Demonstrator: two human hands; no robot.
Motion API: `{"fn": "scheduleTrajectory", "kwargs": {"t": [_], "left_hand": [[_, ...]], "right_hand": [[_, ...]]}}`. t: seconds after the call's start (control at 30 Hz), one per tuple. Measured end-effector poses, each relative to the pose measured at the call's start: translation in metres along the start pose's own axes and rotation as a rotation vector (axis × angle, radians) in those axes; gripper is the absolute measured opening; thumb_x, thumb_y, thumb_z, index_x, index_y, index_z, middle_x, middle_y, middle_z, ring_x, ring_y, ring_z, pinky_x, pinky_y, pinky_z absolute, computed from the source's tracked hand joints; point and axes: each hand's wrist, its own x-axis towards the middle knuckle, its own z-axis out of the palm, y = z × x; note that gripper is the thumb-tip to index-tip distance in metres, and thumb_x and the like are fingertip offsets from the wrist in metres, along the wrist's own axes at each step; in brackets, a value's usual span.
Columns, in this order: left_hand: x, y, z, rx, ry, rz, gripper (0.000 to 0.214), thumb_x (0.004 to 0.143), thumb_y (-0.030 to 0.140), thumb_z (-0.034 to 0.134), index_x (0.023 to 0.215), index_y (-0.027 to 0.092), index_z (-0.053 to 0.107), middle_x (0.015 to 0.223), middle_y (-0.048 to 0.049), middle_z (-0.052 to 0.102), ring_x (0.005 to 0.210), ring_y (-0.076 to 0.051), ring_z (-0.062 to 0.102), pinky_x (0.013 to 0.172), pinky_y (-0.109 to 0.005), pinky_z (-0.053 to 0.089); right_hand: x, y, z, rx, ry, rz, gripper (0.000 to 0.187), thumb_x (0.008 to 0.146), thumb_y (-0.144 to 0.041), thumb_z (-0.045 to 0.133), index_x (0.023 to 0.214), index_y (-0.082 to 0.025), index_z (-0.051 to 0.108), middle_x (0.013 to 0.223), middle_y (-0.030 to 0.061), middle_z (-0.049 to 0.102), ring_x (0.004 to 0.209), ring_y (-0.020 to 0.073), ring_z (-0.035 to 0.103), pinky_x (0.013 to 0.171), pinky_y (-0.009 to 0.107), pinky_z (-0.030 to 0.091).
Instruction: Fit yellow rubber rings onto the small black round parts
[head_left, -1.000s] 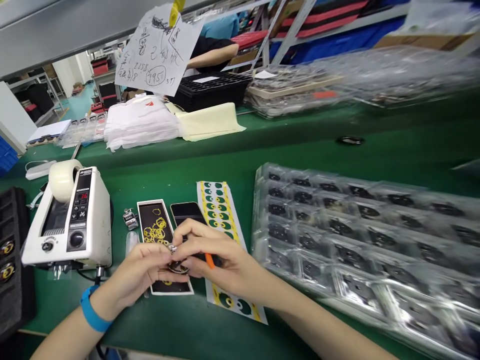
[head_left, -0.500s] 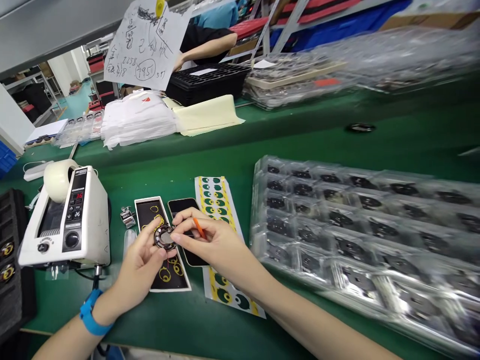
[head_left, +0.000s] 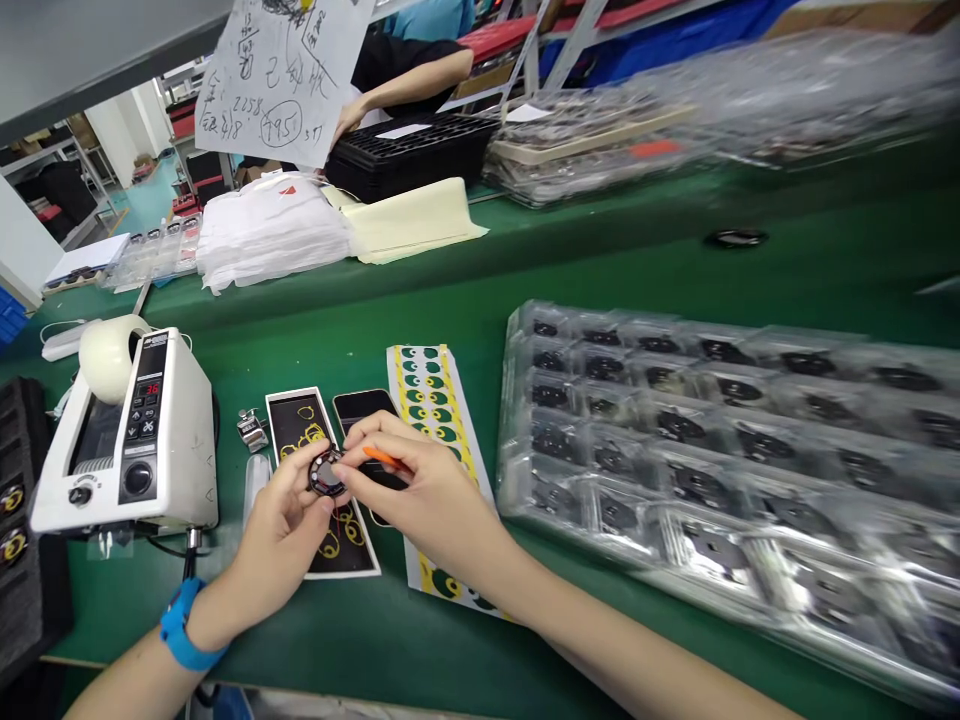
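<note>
My left hand [head_left: 281,530], with a blue band on its wrist, is closed on a small round black part [head_left: 325,472] with a grey middle and silvery spots round its ring. The fingertips of my right hand [head_left: 412,475] are pinched together at the right edge of this part. A thin orange tool [head_left: 386,459] is tucked between the fingers of my right hand; its tip is hidden. Below both hands lies a white-rimmed black tray [head_left: 315,577] with yellow ring-shaped pieces. A phone [head_left: 364,407] is partly covered by my right hand.
A white tape dispenser [head_left: 180,440] stands left, with a small metal clip-like piece [head_left: 252,429] beside it. Sheets of green and yellow stickers [head_left: 431,385] lie under my right forearm. Stacked clear trays [head_left: 675,430] of black parts fill the right. Across the bench, a person's arm [head_left: 412,88] reaches to black trays [head_left: 412,160].
The orange tool has tilted flatter in my right hand. Both hands stay at the round part, and the whole view has shifted slightly.
</note>
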Motion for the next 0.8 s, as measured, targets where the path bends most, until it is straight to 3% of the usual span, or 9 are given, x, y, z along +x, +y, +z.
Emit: {"fn": "scheduleTrajectory", "kwargs": {"t": [0.43,0.63,0.8], "left_hand": [[0.001,0.0,0.001,0.078,0.072,0.002,0.04,0.084,0.036,0.068,0.121,0.021,0.058,0.095,-0.0048,0.068,0.089,-0.019,0.062,0.083,-0.028,0.05],[0.004,-0.003,0.005,0.046,0.179,0.005,0.035,0.082,0.041,0.071,0.106,0.018,0.06,0.088,-0.0053,0.073,0.075,-0.017,0.066,0.072,-0.027,0.053],[0.006,-0.005,0.004,-0.034,0.18,0.029,0.041,0.079,0.048,0.074,0.102,0.018,0.059,0.079,-0.0028,0.073,0.072,-0.015,0.068,0.07,-0.025,0.056]], "right_hand": [[-0.002,-0.001,0.001,-0.127,0.003,-0.122,0.018,0.085,-0.02,0.057,0.067,-0.02,0.06,0.083,0.0036,0.057,0.074,0.0167,0.058,0.063,0.028,0.044],[-0.009,0.0,0.009,-0.277,0.035,-0.173,0.017,0.087,-0.019,0.055,0.07,-0.021,0.054,0.083,0.0039,0.058,0.074,0.0176,0.059,0.061,0.029,0.044],[-0.011,0.001,0.011,-0.384,0.074,-0.137,0.008,0.088,-0.025,0.057,0.082,-0.022,0.052,0.084,0.0038,0.058,0.071,0.0181,0.057,0.055,0.028,0.039]]}}
